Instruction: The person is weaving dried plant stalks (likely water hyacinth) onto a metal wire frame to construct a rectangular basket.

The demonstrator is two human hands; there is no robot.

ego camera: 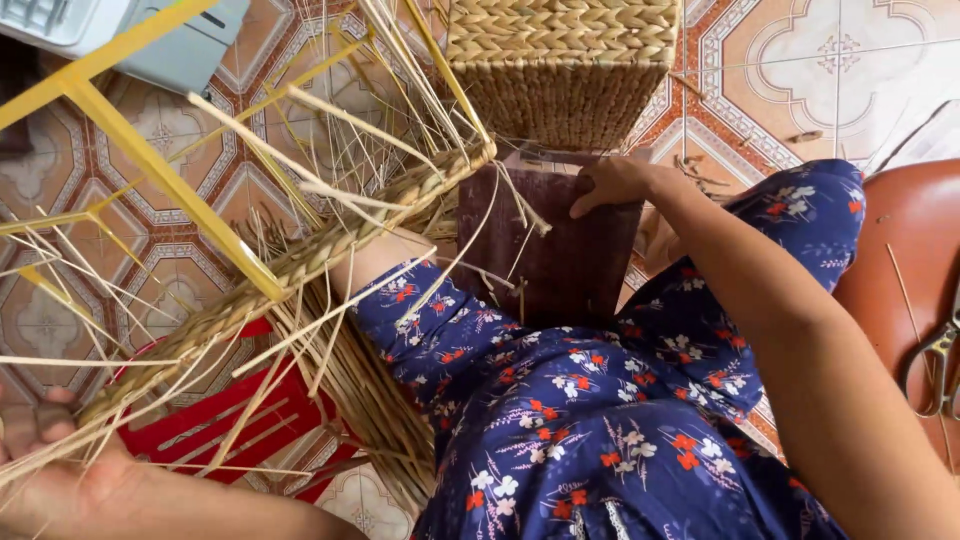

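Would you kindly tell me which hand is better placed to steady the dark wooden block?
Right hand: it already rests on the dark wooden block. The left hand grips the braided straw strand.

Cut off and covered

The left hand [45,455] runs off the left edge, fingers buried in straw; the scissors [935,360] and woven basket [560,60] are cropped by the frame.

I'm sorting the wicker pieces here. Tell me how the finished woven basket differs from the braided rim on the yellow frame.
The woven basket is a closed, box-shaped block with tight herringbone walls; the braided rim is one long plait with loose straws sticking out. The basket stands alone on the tiled floor; the left hand grips the rim's end. Both are the same pale straw.
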